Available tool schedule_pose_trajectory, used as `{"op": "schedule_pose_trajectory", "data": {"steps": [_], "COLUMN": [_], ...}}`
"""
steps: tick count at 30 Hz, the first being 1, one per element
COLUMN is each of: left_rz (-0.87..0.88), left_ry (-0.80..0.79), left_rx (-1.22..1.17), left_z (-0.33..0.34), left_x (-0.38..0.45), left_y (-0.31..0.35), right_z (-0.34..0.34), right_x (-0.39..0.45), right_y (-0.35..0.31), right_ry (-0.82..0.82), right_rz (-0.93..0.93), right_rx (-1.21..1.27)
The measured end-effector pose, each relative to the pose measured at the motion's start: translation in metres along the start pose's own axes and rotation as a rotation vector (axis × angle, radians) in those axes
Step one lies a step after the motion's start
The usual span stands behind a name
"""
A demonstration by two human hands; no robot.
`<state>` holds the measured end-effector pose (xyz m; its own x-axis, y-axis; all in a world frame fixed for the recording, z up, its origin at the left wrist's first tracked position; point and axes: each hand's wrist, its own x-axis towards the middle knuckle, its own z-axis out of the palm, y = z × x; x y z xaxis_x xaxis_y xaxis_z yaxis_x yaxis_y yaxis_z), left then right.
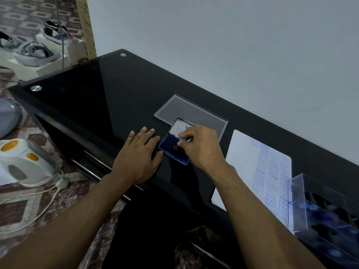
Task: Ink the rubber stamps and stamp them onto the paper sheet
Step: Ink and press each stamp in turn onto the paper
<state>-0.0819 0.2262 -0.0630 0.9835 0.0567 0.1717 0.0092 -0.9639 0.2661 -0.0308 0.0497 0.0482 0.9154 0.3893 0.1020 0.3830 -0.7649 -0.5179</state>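
Tabletop [97, 98]: black glass, glossy, set against a pale wall on the far side.
Ink pad [172, 150]: blue case, lid swung open and standing at its far edge; sits at mid-tabletop between the two hands, the dark pad facing up.
Rubber stamp [180, 139]: only a small blue part shows between the fingertips, over the far right part of the ink pad; whether its face touches the pad cannot be told.
Right hand [200, 144]: fingers curled together, pinching the rubber stamp from above.
Left hand [138, 154]: fingers straight and spread, palm down flat on the tabletop, fingertips just beside the left edge of the ink pad.
Paper sheet [252, 171]: white, lying flat to the right of the ink pad, apart from it; covered with blue impressions, among them "SAMPLE", "AIR MAIL" and "AMENDED".
Clear lid [184, 111]: transparent shallow rectangle, lying flat just beyond the ink pad.
Clear box [318, 210]: transparent, at the near right, overlapping the right edge of the paper sheet; holds dark and blue items, too blurred to identify.
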Motion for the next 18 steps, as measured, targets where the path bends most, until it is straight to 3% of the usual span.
{"op": "schedule_pose_trajectory", "data": {"steps": [18], "left_rz": [-0.002], "left_ry": [0.004], "left_rx": [0.001], "left_z": [0.0006], "left_x": [0.0007], "left_y": [0.0001], "right_z": [0.0019], "right_x": [-0.0002], "right_y": [-0.0007], "right_ry": [0.003], "right_rz": [0.024], "right_rx": [-0.023]}}
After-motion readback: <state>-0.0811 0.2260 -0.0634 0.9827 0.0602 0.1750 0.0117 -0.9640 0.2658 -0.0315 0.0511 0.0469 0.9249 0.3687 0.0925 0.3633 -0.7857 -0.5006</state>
